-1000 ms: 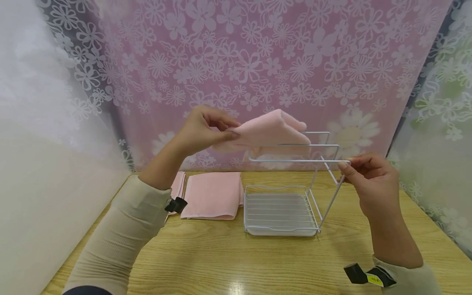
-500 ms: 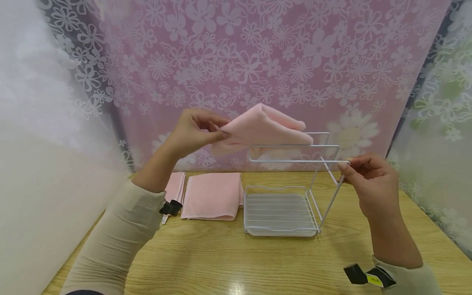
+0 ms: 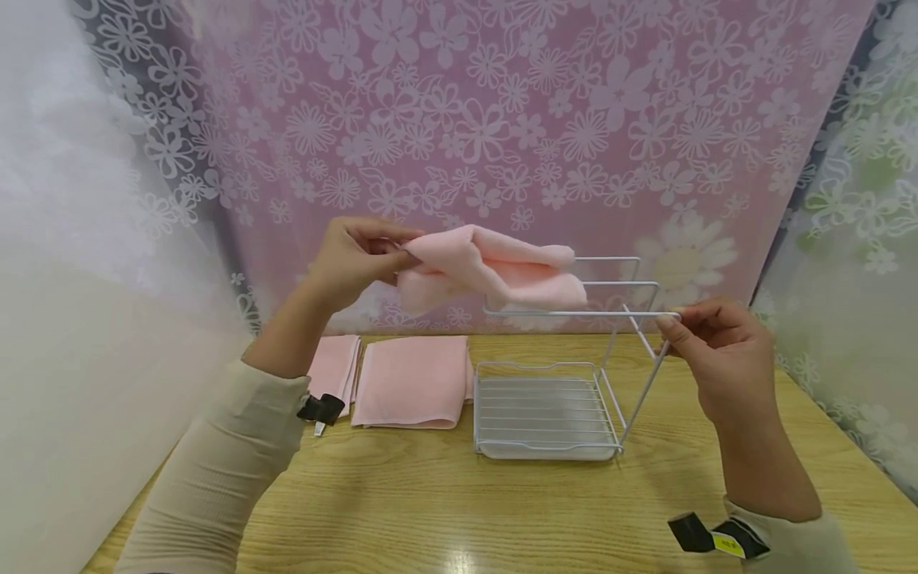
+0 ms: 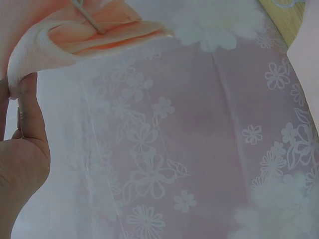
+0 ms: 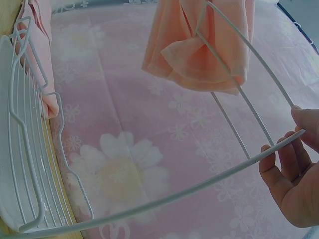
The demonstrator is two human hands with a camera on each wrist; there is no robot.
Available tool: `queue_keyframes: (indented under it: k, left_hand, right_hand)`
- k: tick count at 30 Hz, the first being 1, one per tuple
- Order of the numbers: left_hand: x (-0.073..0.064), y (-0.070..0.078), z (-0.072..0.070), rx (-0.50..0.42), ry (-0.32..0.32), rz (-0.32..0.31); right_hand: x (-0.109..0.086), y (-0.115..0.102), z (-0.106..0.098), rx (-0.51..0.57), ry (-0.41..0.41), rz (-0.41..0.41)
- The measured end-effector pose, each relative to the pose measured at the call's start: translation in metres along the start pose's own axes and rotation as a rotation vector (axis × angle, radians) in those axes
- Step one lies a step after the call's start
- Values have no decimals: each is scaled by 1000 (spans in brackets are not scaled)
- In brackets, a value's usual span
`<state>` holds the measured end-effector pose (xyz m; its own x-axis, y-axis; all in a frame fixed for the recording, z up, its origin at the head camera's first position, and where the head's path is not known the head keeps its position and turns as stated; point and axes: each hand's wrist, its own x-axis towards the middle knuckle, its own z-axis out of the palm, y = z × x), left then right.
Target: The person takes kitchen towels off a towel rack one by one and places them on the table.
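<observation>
A pink towel (image 3: 466, 259) lies bunched over the far ends of the upper bars of a white wire rack (image 3: 617, 313). My left hand (image 3: 344, 259) pinches the towel's left edge between thumb and fingers. A rod end (image 4: 92, 20) shows among the towel's folds in the left wrist view. Folds of the towel (image 5: 199, 59) hang below the rods in the right wrist view. My right hand (image 3: 727, 351) grips the rack's upper right corner, with the thumb on the near bar. Part of the middle bar is hidden by the towel.
A folded pink towel (image 3: 412, 381) lies on the wooden table (image 3: 402, 502) left of the rack, beside another folded one (image 3: 335, 363). The rack's base holds a white tray (image 3: 545, 456). A flowered curtain (image 3: 502, 104) stands behind.
My left hand has moved left and slightly down, drawing the towel along the bars toward their free ends. The towel has sagged and crumpled. My right hand and the rack have stayed still.
</observation>
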<state>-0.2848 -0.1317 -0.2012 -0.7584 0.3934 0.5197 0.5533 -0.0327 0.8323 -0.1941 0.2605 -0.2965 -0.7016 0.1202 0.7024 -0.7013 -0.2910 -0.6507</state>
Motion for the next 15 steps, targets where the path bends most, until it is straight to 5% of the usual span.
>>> queue_keyframes:
  k: [15]
  left_hand:
    - [-6, -6, -13, -104, 21, 52]
  right_hand:
    - [0, 1, -1, -3, 6, 1]
